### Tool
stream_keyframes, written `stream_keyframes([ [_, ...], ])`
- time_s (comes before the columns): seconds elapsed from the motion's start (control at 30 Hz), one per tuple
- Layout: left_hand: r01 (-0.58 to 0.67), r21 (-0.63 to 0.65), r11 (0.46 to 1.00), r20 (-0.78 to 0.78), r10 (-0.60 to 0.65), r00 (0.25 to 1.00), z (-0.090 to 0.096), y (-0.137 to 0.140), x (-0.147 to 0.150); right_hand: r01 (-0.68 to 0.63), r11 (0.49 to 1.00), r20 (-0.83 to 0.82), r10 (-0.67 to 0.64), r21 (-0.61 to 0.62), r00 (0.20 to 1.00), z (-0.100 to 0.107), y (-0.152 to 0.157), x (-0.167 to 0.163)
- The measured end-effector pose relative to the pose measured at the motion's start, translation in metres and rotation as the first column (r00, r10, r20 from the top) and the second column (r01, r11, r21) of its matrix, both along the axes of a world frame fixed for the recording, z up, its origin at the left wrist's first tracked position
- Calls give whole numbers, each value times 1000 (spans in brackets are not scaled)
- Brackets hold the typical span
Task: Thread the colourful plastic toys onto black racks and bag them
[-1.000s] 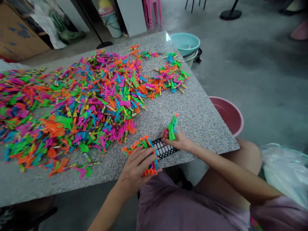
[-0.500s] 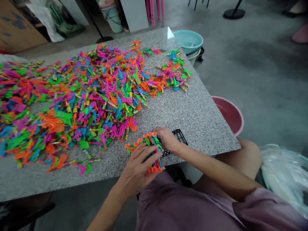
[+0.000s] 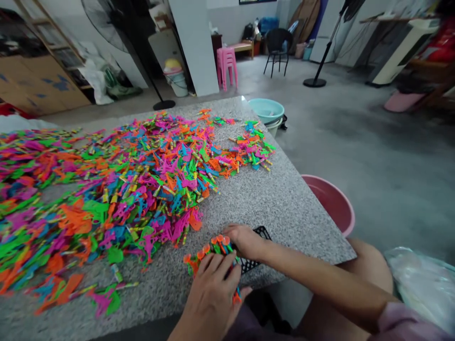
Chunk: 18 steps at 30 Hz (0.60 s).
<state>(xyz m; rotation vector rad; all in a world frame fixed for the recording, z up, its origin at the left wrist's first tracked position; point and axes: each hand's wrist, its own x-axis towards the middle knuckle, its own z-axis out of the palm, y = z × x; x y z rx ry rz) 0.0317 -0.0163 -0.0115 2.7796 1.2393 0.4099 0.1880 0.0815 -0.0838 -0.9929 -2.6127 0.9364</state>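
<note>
A row of thin coloured sticks with orange cup-shaped ends [image 3: 215, 244], like toy suction darts, lies at a black grid tray [image 3: 262, 233] near the table's front edge. My left hand [image 3: 213, 289] is wrapped over the row from the near side, fingers bent on top and thumb at the near end. At the row's far right end, my right hand [image 3: 245, 241] is curled down over the tray; its fingertips are hidden. To the left spreads a large heap of small bright plastic pieces [image 3: 170, 175], some shaped like toy guns.
The speckled stone table [image 3: 284, 222] ends in a corner on my right. Beyond its right edge are a pink basin [image 3: 330, 203], a light-blue basin [image 3: 266, 110] and a clear plastic bag [image 3: 419, 279]. Pink stools [image 3: 227, 66] and a standing fan [image 3: 320, 61] stand farther back.
My view has tilted up, so more of the room shows and the table sits lower. Both hands stay at the row; my left fingers have drawn closer together over it.
</note>
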Motion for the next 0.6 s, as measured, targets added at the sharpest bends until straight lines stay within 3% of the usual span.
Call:
stream_keyframes([
  [0.03, 3, 29, 1000, 4, -4, 1000, -2, 0, -1, 22, 999, 42, -20, -48, 999, 5, 18, 4],
  [0.1, 36, 70, 997, -11, -35, 999, -4, 1, -4, 214, 972, 118, -202, -94, 972, 18, 66, 14],
  [0.13, 55, 76, 996, -30, -53, 998, -5, 1, -5, 441, 896, 127, -432, -58, 893, 24, 92, 19],
  [0.17, 71, 75, 995, -51, -67, 996, -5, 2, -6, 568, 823, 109, -564, -6, 818, 28, 118, 23],
  [0.23, 76, 67, 995, -72, -71, 995, -4, 2, -7, 726, 686, 83, -727, 46, 682, 30, 160, 27],
  [0.33, 60, 50, 997, -59, -57, 997, -5, 2, -7, 831, 555, 34, -832, 31, 554, 16, 189, 22],
  [0.47, 42, 0, 999, -46, -42, 998, -4, 1, -6, 907, 406, -57, -914, -110, 402, -3, 193, 19],
  [0.53, 37, -27, 999, -43, -38, 998, -2, 0, -5, 899, 378, -100, -926, -221, 365, -5, 190, 25],
  [0.6, 26, -46, 999, -37, -28, 999, 0, -1, -4, 845, 397, -153, -918, -358, 366, -3, 181, 36],
])
